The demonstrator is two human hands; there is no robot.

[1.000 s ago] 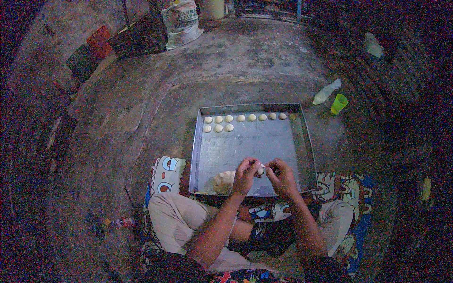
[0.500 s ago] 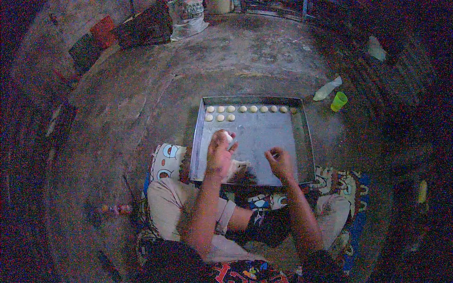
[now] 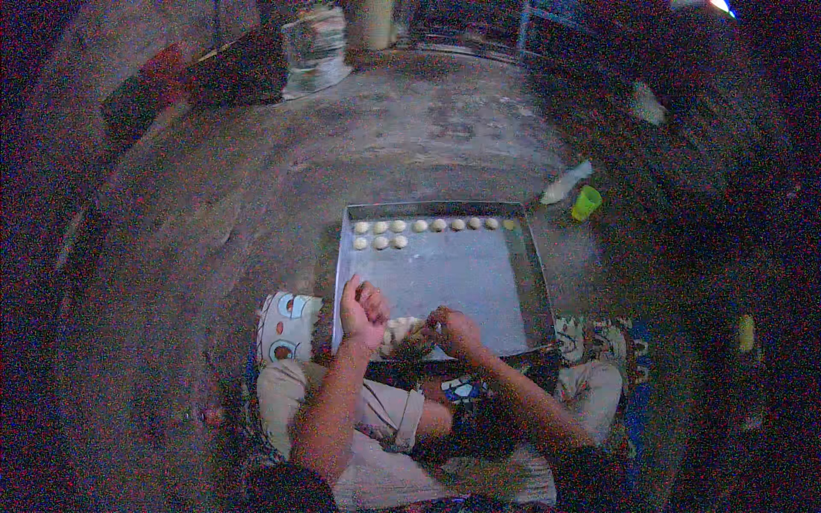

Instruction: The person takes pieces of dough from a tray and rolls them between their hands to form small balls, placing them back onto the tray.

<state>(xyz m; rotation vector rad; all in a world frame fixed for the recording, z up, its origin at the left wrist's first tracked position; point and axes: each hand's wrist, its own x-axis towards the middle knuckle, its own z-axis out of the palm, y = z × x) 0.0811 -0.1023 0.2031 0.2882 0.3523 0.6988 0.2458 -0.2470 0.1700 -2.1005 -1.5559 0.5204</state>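
A metal tray (image 3: 462,274) sits before my crossed legs, with several small pale dough balls (image 3: 380,227) in two rows along its far side. My left hand (image 3: 363,312) is over the tray's left part, palm turned upward and fingers curled; what it holds, if anything, is hidden. My right hand (image 3: 450,327) has its fingers closed at the right side of a larger dough lump (image 3: 398,329) near the tray's front; whether dough is between its fingertips is hard to make out. Both hands are apart.
A green cup (image 3: 586,203) and a pale plastic bag (image 3: 564,184) lie right of the tray. A patterned cartoon mat (image 3: 289,329) is under me. A sack (image 3: 315,60) and dark and red boxes (image 3: 162,77) stand at the back left.
My hands separated from their joined pinch over the tray; the left moved left, its white piece now out of sight. The right moved down and left to the dough lump. The view shifted too.
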